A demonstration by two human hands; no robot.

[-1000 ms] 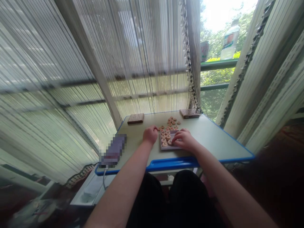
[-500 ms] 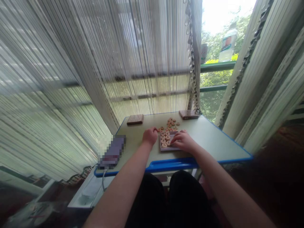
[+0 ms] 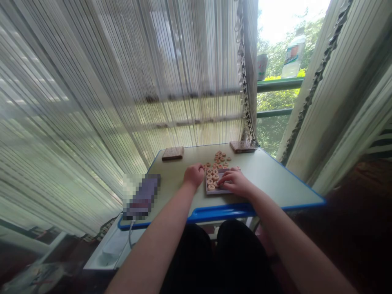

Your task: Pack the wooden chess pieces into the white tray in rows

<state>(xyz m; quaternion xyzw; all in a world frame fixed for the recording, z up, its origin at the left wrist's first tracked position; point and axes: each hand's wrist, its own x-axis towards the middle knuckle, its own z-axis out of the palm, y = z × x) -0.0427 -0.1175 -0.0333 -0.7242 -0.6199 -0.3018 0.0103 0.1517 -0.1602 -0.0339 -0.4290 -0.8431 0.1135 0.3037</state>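
Note:
A shallow box (image 3: 221, 192) lies on the table, with several round wooden pieces (image 3: 210, 181) in rows at its left side. My right hand (image 3: 234, 181) is over the right part of the box, its fingertips on a piece in the lower row; the fingers are bent, and whether they grip it is hidden. My left hand (image 3: 194, 174) rests just left of the box with its fingers curled in; what they hold, if anything, is too small to make out. Behind the box lie several loose round pieces (image 3: 221, 157), some in a small heap.
The table (image 3: 174, 183) has a blue edge. A brown box (image 3: 173, 153) stands at its back left and another (image 3: 243, 147) at its back right. A blurred dark object (image 3: 143, 196) with a cable lies at the left. A bottle (image 3: 293, 57) stands on the window rail.
The view has shifted slightly. My right fingertips have moved a little to the left, onto a piece in the box's lower row. My left hand looks the same.

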